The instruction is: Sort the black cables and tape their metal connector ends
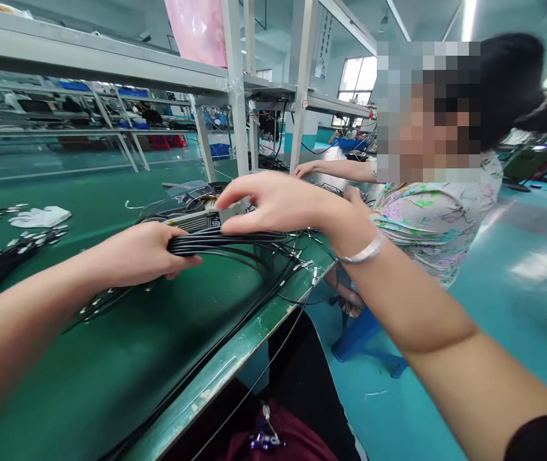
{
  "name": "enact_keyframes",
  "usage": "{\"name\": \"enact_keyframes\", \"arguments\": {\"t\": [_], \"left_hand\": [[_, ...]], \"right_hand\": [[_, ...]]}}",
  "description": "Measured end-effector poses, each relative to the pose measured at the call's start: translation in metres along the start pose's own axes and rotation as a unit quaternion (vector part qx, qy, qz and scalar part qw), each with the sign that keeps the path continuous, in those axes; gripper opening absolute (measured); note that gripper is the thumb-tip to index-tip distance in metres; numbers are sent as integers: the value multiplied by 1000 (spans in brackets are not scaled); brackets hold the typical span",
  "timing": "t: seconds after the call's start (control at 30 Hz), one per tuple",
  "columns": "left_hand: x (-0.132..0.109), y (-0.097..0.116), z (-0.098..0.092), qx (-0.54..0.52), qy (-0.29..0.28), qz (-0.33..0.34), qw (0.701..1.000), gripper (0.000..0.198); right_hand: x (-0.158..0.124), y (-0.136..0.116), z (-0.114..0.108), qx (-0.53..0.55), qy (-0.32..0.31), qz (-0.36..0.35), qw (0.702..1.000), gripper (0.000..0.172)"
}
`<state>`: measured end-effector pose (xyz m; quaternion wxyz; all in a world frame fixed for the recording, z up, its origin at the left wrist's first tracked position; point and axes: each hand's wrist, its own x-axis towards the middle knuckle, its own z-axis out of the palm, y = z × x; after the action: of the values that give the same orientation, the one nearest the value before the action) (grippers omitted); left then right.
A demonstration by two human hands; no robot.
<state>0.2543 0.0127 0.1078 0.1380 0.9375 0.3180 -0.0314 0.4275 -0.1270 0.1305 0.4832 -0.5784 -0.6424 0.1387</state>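
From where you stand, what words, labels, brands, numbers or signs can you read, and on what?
None reads clearly.
Dark label on the grey ribbed object: pale marks, too small to read.
Tall background sign: characters, too blurred to read.

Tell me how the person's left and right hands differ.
The left hand is closed around black cables, while the right hand has its thumb and forefinger apart. The right hand has a silvery band at its wrist; the left hand has none. Both are ungloved.
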Motion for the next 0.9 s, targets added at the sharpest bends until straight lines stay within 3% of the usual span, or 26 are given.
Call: {"name": "enact_keyframes", "arguments": {"t": [0.03, 0.07, 0.1, 0.13, 0.23, 0.37, 0.67, 0.9], "left_hand": [[0, -2, -1, -1, 4, -9, 1000, 26], [0, -5, -1, -3, 7, -19, 1000, 27], [0, -6, -2, -8, 7, -27, 1000, 28], [-1, -6, -3, -13, 9, -34, 999, 28], [-3, -2, -10, -11, 25, -60, 998, 27], [-7, 9, -16, 0, 55, -103, 993, 31], [-6, 8, -11, -9, 47, -120, 992, 32], [-13, 14, -10, -20, 60, -84, 994, 27]], "right_hand": [[-25, 11, -11, 10, 38, 33, 999, 23], [-51, 26, -18, 31, 142, 104, 984, 24], [-78, 45, -22, 43, 241, 195, 950, 26], [-104, 66, -23, 39, 273, 244, 930, 27], [-158, 126, -5, 51, 260, 356, 896, 34], [-174, 165, 25, 95, 231, 431, 867, 39], [-162, 167, 23, 170, 230, 419, 862, 26], [-148, 122, 19, 241, 249, 310, 885, 27]]}}
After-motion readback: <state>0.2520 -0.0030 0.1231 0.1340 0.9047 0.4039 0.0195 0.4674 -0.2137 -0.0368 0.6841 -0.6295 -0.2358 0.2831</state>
